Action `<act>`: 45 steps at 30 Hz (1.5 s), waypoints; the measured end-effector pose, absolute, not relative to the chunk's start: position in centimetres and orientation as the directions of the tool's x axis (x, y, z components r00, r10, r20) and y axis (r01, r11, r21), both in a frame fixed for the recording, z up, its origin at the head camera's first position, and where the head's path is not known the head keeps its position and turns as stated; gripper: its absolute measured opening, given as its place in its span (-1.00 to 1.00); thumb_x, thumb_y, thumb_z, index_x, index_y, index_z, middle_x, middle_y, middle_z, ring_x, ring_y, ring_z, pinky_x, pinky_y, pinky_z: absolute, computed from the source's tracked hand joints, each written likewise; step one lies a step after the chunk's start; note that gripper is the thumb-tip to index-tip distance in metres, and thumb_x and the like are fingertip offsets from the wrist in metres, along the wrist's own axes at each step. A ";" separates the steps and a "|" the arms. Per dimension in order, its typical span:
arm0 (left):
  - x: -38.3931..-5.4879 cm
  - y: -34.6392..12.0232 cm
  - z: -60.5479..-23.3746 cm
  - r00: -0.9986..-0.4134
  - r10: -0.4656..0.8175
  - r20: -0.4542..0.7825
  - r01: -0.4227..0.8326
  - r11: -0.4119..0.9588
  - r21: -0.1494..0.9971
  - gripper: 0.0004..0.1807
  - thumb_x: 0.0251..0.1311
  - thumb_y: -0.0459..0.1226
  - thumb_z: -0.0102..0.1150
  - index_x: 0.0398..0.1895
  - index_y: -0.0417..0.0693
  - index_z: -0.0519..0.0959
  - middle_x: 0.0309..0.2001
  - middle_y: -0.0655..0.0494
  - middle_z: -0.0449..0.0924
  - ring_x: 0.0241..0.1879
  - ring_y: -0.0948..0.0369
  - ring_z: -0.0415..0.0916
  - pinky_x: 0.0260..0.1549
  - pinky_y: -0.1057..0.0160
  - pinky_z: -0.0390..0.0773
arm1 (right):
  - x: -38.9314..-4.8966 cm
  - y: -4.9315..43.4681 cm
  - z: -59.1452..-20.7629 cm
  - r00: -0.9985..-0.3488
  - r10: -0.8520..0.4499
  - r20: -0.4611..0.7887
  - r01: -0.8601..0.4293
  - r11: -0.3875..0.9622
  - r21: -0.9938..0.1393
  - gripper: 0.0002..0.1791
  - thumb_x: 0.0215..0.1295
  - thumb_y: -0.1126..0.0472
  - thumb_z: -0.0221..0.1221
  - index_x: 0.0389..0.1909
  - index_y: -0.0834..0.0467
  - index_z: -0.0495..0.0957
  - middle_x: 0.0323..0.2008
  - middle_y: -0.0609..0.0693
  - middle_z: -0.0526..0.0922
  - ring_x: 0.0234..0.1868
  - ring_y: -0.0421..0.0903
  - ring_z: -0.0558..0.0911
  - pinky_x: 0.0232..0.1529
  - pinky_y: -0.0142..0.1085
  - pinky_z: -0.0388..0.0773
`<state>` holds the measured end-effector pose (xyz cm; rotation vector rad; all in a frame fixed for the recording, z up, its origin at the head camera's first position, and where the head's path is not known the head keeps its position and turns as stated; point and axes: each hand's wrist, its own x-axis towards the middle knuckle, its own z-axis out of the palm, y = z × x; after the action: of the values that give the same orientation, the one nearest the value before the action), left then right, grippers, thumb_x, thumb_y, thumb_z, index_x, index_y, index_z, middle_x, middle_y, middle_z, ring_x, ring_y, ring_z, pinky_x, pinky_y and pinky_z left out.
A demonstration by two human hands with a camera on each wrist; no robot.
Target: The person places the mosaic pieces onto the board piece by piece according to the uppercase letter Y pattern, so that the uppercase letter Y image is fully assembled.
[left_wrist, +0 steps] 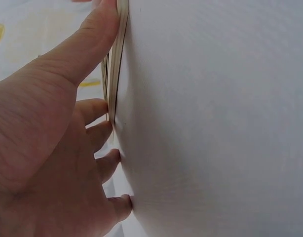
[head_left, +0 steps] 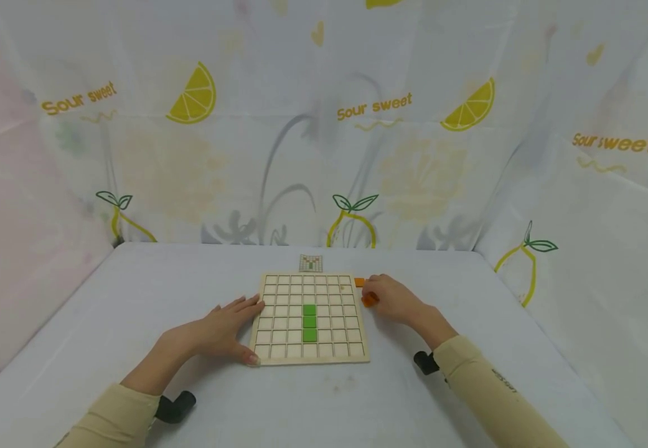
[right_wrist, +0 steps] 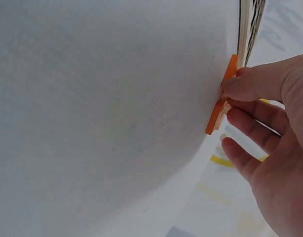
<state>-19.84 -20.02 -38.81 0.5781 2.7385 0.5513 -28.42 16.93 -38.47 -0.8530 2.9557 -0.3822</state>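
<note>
A square wooden grid board (head_left: 312,361) lies flat on the table, with three green tiles (head_left: 309,322) in a column at its middle. My left hand (head_left: 217,330) is spread along the board's left side, fingertips at the edge and thumb on the near-left corner. In the left wrist view, the thumb (left_wrist: 87,44) rests against the board's edge (left_wrist: 120,54). Beyond the board's right edge, my right hand (head_left: 393,298) pinches at an orange tile (head_left: 370,300) between thumb and fingers. Another orange tile (head_left: 360,282) lies by the board's far-right corner. The fingers partly hide the orange tiles (right_wrist: 216,116) in the right wrist view.
A small printed pattern card (head_left: 310,263) lies just behind the board. White cloth covers the table (head_left: 324,410), and a printed fabric backdrop (head_left: 279,155) rises at the back and sides. Black wrist mounts (head_left: 175,407) stick out below both forearms.
</note>
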 end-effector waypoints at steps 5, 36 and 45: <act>-19.7 -20.0 -38.6 -0.877 0.440 -0.191 0.330 0.842 0.427 0.26 -0.16 0.25 0.47 0.55 -0.12 0.10 0.60 -0.13 -0.05 0.56 -0.25 -0.16 0.38 -0.49 -0.12 | -28.5 16.9 -38.7 -0.847 -0.532 0.028 -0.523 0.820 -0.234 -0.73 0.19 0.51 0.17 -0.32 0.05 0.63 -0.34 -0.12 0.51 -0.21 -0.12 0.42 -0.11 -0.26 0.47; -19.9 -20.2 -39.0 -0.877 0.446 -0.180 0.337 0.836 0.433 0.26 -0.16 0.24 0.48 0.55 -0.13 0.10 0.60 -0.13 -0.04 0.56 -0.24 -0.14 0.37 -0.49 -0.11 | -28.1 16.5 -38.7 -0.827 -0.560 0.053 -0.561 0.813 -0.155 -0.75 0.14 0.50 0.21 -0.39 0.05 0.59 -0.38 -0.11 0.49 -0.25 -0.13 0.42 -0.16 -0.27 0.46; -19.8 -20.1 -38.8 -0.877 0.440 -0.194 0.326 0.841 0.432 0.27 -0.17 0.25 0.47 0.56 -0.12 0.09 0.60 -0.12 -0.06 0.57 -0.23 -0.15 0.38 -0.48 -0.12 | -28.1 16.5 -38.7 -0.830 -0.555 0.062 -0.555 0.807 -0.203 -0.81 0.13 0.45 0.23 -0.35 0.08 0.58 -0.37 -0.08 0.49 -0.29 -0.13 0.41 -0.23 -0.27 0.43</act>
<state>-19.78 -20.06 -38.76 0.5817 2.7341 0.5677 -28.05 16.53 -38.67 -0.9169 2.9862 -0.3348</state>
